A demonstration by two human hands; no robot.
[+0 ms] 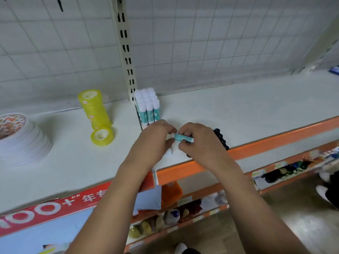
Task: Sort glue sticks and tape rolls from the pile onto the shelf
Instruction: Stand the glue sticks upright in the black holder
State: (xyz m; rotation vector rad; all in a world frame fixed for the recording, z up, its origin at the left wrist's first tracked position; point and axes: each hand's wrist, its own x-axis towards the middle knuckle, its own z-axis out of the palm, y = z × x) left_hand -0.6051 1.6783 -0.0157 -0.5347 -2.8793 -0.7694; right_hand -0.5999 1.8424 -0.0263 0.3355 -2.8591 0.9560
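Only one sign is legible
The red strip at lower left reads "100+" in white, upside down to me.

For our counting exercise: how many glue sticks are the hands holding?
1: the teal glue stick, pinched between the left hand and right hand over the shelf. Another could be hidden inside them.

You're standing in a shop, looking like a stationery aisle. You're facing store shelving: white shelf with orange front rail, slotted upright, wire grid back panel. Stock is sitting in batches: yellow tape rolls stacked, glue sticks bunched upright, wide white tape rolls piled at left. Lower shelves are carrying more small goods, and a red printed panel is showing "100".
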